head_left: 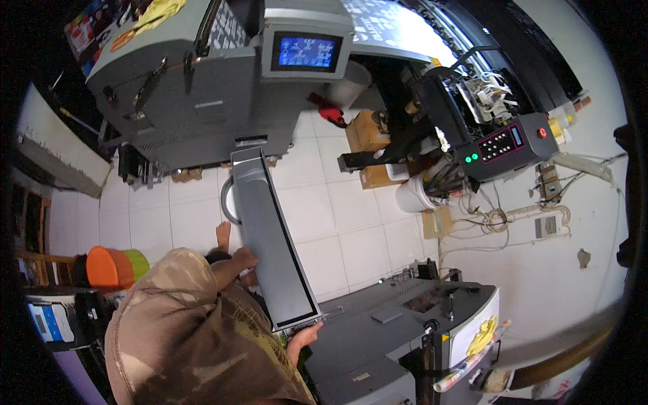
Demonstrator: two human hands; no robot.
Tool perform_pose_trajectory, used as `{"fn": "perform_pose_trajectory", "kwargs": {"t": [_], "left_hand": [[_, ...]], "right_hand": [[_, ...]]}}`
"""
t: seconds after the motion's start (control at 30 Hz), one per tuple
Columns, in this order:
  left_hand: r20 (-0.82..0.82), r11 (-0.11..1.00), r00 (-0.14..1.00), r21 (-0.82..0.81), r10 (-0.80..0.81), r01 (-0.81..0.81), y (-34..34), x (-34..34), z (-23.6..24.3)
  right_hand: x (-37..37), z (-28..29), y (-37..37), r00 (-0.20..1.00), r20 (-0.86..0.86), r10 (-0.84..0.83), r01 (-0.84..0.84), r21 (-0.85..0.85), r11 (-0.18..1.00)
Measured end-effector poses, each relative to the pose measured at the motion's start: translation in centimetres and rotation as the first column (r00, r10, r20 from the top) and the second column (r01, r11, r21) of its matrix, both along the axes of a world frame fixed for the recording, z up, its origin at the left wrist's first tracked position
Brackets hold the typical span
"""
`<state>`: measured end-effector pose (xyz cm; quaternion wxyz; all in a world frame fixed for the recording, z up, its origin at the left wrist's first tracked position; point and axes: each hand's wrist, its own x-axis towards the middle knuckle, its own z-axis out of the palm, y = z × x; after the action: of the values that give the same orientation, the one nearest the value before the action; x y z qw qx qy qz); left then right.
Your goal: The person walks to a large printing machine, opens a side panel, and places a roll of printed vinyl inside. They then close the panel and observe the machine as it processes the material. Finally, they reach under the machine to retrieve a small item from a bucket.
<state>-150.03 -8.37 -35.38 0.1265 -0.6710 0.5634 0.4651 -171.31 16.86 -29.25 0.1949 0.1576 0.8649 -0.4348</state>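
A long grey metal tray (273, 236) with a dark inner edge lies lengthwise before me, a curved grey loop (228, 201) on its left side. My left hand (243, 260) is closed on the tray's left side, about midway along, its fingers partly hidden. My right hand (305, 336) grips the near end at the right corner. The tray's far end reaches toward the lower front of a large grey machine (189, 115) with a lit screen (305, 52).
White tiled floor (344, 236) surrounds my bare foot (223, 233). Another grey machine (385, 358) stands close at right. A black machine (499, 148), white bucket (412, 196), cardboard boxes (368, 138) and cables (494, 216) are along the right. An orange basket (108, 266) sits at left.
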Motion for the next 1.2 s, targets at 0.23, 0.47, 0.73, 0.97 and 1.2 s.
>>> {"fn": "perform_pose_trajectory", "kwargs": {"t": [0.23,0.47,0.73,0.97,1.2], "left_hand": [[0.223,0.994,0.972,-0.062,-0.076,0.091,-4.4,-1.2,8.5],[0.180,0.985,0.969,0.079,-0.168,0.156,-5.6,-1.6,6.8],[0.304,0.950,0.951,-0.274,-0.061,0.149,-5.7,1.7,-9.3],[0.136,0.987,0.983,-0.089,-0.124,0.137,-7.1,4.2,-12.3],[-0.005,0.969,0.998,0.242,0.063,-0.060,-10.4,4.0,-9.7]], "right_hand": [[0.2,-3.3,-3.1,0.997,-0.060,0.039,-0.038,0.007,0.999],[0.2,-4.9,-4.1,0.990,-0.136,-0.039,0.039,-0.001,0.999],[0.8,-5.1,-5.1,0.978,-0.196,0.067,-0.053,0.074,0.996],[2.5,-11.8,-5.6,0.996,-0.069,-0.060,0.055,-0.073,0.996],[4.9,-14.3,-6.5,0.991,0.130,0.011,-0.023,0.092,0.995]]}}
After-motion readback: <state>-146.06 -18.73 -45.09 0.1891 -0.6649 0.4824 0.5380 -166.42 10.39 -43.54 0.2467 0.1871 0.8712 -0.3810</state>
